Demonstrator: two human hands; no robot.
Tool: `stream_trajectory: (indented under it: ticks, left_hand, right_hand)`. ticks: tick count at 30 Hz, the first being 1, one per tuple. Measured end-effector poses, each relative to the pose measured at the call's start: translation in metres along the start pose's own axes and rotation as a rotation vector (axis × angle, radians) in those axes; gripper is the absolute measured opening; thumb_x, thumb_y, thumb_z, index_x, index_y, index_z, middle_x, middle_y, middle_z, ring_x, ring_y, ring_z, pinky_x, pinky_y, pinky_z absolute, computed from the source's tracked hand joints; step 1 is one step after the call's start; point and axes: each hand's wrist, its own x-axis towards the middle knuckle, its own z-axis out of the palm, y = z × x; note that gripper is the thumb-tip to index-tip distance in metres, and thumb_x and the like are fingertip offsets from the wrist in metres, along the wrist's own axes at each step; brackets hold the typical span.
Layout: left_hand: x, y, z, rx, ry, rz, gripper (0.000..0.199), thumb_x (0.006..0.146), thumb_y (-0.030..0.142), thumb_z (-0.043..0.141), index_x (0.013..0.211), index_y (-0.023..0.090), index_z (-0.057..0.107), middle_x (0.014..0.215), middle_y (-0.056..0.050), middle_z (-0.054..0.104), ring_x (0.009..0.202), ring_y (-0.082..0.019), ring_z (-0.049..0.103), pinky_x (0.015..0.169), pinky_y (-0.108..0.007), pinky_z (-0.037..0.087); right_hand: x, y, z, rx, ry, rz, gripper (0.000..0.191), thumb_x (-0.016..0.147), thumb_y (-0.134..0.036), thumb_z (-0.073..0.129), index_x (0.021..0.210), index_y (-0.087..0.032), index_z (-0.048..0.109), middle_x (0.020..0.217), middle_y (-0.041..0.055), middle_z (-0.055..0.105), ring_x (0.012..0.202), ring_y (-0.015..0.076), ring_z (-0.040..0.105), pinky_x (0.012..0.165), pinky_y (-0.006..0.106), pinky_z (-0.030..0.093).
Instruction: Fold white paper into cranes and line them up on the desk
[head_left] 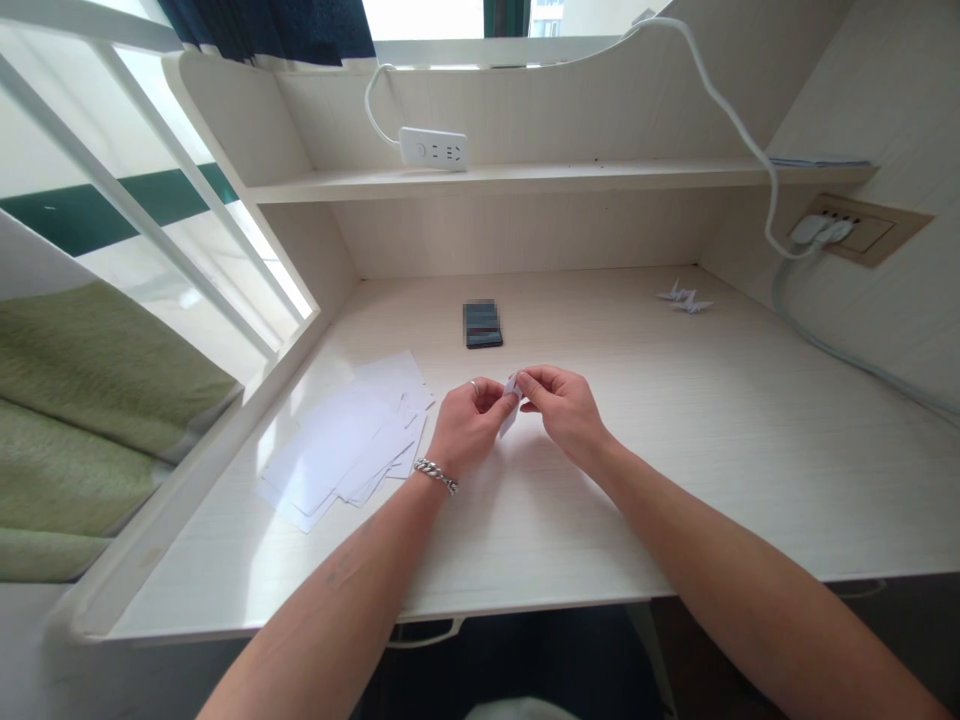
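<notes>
Just above the middle of the desk, a small piece of folded white paper (510, 408) is pinched between both hands. My left hand (474, 418), with a ring on one finger and a chain bracelet at the wrist, grips its left side between thumb and fingers. From the right, my right hand (561, 403) pinches the paper's upper end. The fingers hide part of the folds. Left of my left hand lies a loose, overlapping stack of white paper sheets (345, 430).
A dark phone (482, 325) lies beyond my hands. Folded paper cranes (686, 298) sit at the far right of the desk (720, 400). On the shelf (562, 178) stands a white power strip (433, 148); its cable (720, 95) runs to a wall socket (862, 228).
</notes>
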Motion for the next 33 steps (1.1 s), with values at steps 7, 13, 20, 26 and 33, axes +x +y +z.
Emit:
stream_trajectory:
  ticks: [7, 13, 20, 26, 33]
  left_hand:
    - [0.0018, -0.0009, 0.0002, -0.029, -0.011, -0.033, 0.030, 0.073, 0.045, 0.072, 0.076, 0.015, 0.066, 0.073, -0.006, 0.072, 0.065, -0.015, 0.064, 0.058, -0.024, 0.047]
    - [0.0038, -0.0041, 0.0002, -0.105, -0.008, -0.064, 0.030, 0.071, 0.043, 0.075, 0.074, 0.014, 0.066, 0.069, -0.005, 0.071, 0.061, -0.014, 0.063, 0.056, -0.024, 0.046]
    - [0.0022, -0.0036, -0.0014, -0.100, -0.057, -0.104, 0.038, 0.068, 0.050, 0.076, 0.074, 0.013, 0.068, 0.065, -0.005, 0.069, 0.056, -0.013, 0.060, 0.051, -0.023, 0.045]
    - [0.0037, -0.0060, -0.0012, -0.156, -0.051, -0.104, 0.036, 0.069, 0.047, 0.077, 0.078, 0.013, 0.069, 0.070, -0.006, 0.071, 0.060, -0.013, 0.062, 0.054, -0.023, 0.046]
    - [0.0048, -0.0066, -0.0014, -0.164, -0.007, -0.101, 0.033, 0.073, 0.040, 0.075, 0.090, 0.012, 0.069, 0.071, -0.007, 0.072, 0.060, -0.014, 0.063, 0.054, -0.024, 0.047]
  right_hand:
    - [-0.0012, 0.0025, 0.0017, -0.052, -0.010, -0.062, 0.035, 0.081, -0.051, 0.063, 0.086, -0.016, 0.071, 0.077, 0.0034, 0.067, 0.073, 0.0161, 0.062, 0.071, 0.031, 0.055]
    - [-0.0012, -0.0005, 0.0006, 0.017, -0.031, -0.023, 0.036, 0.077, -0.052, 0.066, 0.084, -0.017, 0.071, 0.081, 0.0044, 0.068, 0.076, 0.0178, 0.063, 0.069, 0.032, 0.055]
    - [0.0000, 0.0020, -0.0038, 0.034, -0.042, 0.004, 0.028, 0.063, -0.037, 0.081, 0.078, -0.016, 0.070, 0.078, 0.0038, 0.068, 0.075, 0.0181, 0.063, 0.072, 0.033, 0.052]
    - [0.0009, -0.0006, -0.0038, 0.095, -0.008, 0.065, 0.031, 0.059, -0.035, 0.083, 0.080, -0.016, 0.070, 0.082, 0.0044, 0.070, 0.076, 0.0177, 0.064, 0.071, 0.032, 0.053]
    - [0.0026, 0.0007, -0.0068, 0.007, -0.064, 0.085, 0.031, 0.062, -0.040, 0.081, 0.077, -0.015, 0.070, 0.071, 0.0026, 0.067, 0.070, 0.0154, 0.061, 0.068, 0.030, 0.051]
